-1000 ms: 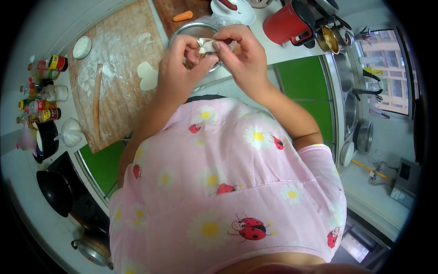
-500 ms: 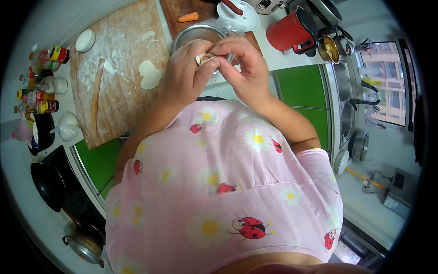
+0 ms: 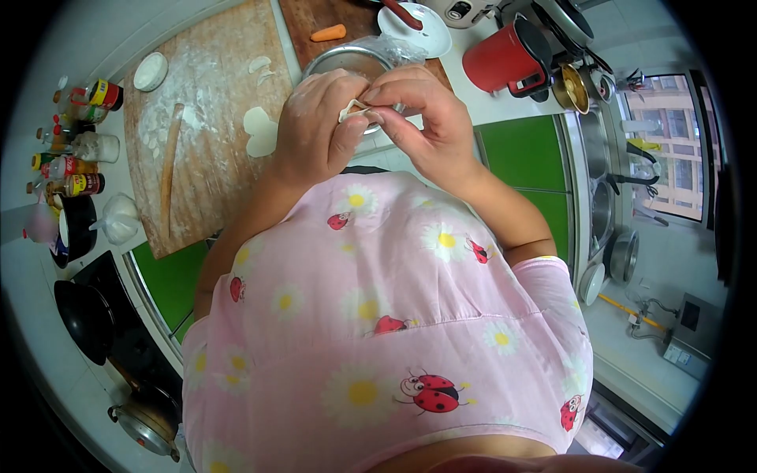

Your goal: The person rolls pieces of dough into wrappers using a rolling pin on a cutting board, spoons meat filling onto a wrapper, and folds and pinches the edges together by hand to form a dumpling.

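A partly folded dumpling [image 3: 354,109] is held between both hands, its pale dough edge standing open around some brownish filling. My left hand [image 3: 315,126] cups it from the left, fingers curled and thumb against the near side. My right hand [image 3: 430,118] pinches the dough's right edge between thumb and forefinger. Just behind the hands is a metal bowl [image 3: 347,57], partly covered by them, so its contents hardly show. To the left, flat dough wrappers [image 3: 260,132] lie overlapping on a floured wooden board [image 3: 213,197].
A rolling pin [image 3: 172,169] and a small white bowl [image 3: 151,72] rest on the board. Behind are a carrot [image 3: 328,33], a plastic bag [image 3: 398,51] and a white plate [image 3: 434,35]. A red kettle [image 3: 501,59] stands right; bottles [image 3: 83,184] line the left.
My right fingers have shifted slightly along the dough edge, and the dumpling's opening with its filling shows more clearly. The view has moved a little.
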`<action>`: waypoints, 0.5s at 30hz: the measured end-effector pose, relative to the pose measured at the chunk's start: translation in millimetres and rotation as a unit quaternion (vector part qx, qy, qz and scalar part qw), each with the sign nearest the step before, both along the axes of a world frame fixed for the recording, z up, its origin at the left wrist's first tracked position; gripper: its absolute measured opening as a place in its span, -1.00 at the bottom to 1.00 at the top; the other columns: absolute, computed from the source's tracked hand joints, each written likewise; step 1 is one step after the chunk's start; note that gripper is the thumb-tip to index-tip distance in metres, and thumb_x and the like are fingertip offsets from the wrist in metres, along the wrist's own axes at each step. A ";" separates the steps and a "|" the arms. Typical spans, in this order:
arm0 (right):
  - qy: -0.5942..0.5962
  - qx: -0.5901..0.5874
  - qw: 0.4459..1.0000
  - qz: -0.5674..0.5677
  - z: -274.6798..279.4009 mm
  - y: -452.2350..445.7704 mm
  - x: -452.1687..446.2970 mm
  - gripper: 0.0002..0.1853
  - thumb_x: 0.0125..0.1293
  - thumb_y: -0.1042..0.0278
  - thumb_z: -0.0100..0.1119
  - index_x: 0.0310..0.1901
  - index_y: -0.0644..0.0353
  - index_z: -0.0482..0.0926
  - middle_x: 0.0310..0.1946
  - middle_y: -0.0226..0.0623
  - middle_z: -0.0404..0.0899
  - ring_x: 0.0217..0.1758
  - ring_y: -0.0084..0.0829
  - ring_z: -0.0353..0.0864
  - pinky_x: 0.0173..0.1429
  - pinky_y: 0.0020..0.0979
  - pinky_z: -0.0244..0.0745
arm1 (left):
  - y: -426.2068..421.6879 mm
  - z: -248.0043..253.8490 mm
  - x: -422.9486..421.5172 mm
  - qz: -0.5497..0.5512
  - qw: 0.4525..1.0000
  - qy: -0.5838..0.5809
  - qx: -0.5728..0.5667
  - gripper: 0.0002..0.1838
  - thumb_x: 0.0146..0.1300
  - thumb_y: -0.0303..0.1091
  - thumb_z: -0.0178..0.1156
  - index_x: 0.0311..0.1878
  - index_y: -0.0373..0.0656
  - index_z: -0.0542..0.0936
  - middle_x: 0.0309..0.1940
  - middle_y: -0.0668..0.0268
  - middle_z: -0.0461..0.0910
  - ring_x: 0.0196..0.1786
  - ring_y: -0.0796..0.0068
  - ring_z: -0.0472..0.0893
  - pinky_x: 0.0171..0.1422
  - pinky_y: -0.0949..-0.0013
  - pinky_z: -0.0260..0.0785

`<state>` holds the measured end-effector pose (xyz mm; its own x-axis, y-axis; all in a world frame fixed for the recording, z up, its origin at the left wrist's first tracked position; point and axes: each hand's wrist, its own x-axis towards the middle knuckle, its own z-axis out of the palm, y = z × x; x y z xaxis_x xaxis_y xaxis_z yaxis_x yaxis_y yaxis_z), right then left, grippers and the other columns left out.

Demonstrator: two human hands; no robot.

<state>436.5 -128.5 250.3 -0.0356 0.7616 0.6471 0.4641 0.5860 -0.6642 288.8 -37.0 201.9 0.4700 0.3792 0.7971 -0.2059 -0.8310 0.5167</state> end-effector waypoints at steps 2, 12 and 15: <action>-0.014 0.006 1.000 0.005 1.9 0.9 1.9 -0.77 0.17 0.60 0.33 -0.14 0.21 0.57 -0.23 -0.27 0.63 -0.15 -0.27 0.61 -0.04 -0.32 0.49 | -0.3 3.8 -0.8 0.006 1.000 0.002 0.010 -0.64 0.46 -0.08 0.02 -0.10 -0.25 0.49 -0.32 0.11 0.53 -0.30 0.01 0.54 -0.17 0.11 0.37; -0.046 0.011 0.999 0.005 12.7 2.8 3.9 -0.76 0.19 0.61 0.33 -0.11 0.23 0.58 -0.23 -0.24 0.59 -0.16 -0.30 0.60 -0.09 -0.38 0.51 | -0.9 20.0 -5.5 0.036 0.998 0.021 0.057 -0.66 0.45 -0.11 0.05 -0.18 -0.25 0.51 -0.38 0.13 0.50 -0.36 0.05 0.51 -0.23 0.14 0.35; -0.048 0.000 0.999 0.003 14.9 3.2 3.9 -0.77 0.18 0.61 0.33 -0.11 0.23 0.59 -0.23 -0.25 0.59 -0.15 -0.30 0.60 -0.09 -0.37 0.52 | -1.4 24.6 -9.9 0.040 0.997 0.044 0.056 -0.69 0.44 -0.14 0.07 -0.19 -0.26 0.52 -0.41 0.14 0.49 -0.37 0.07 0.51 -0.26 0.15 0.34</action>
